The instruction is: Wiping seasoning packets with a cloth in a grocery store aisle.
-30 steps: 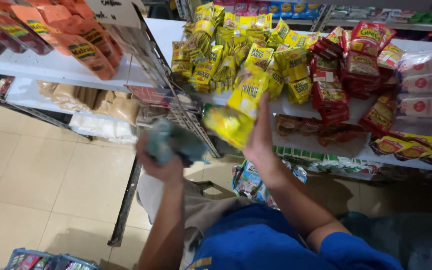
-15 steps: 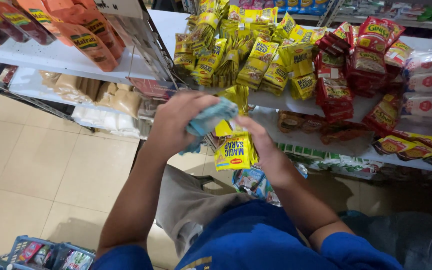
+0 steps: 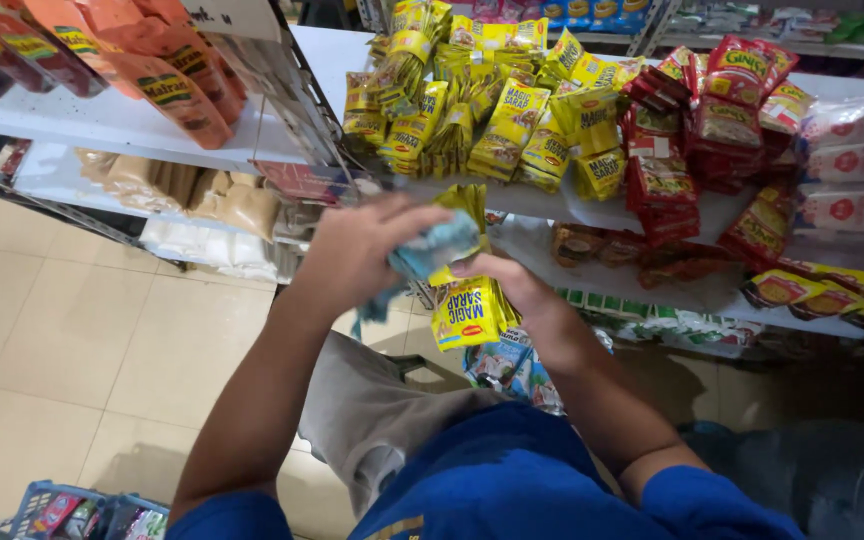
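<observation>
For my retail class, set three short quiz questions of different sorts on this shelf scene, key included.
1. True or false: the right hand holds a strip of yellow sachets.
2. Multiple choice: the left hand presses what against the sachets? A) a light blue cloth B) a red packet C) a bottle
3. Fill in: beside the yellow sachets on the white shelf stand ___ packets.

Key: 1 true; 2 A; 3 red.

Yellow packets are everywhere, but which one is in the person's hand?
The yellow packet hanging from the right hand, below the blue-green cloth. It alone is off the shelf; the other yellow packets sit piled on the white shelf.
</observation>
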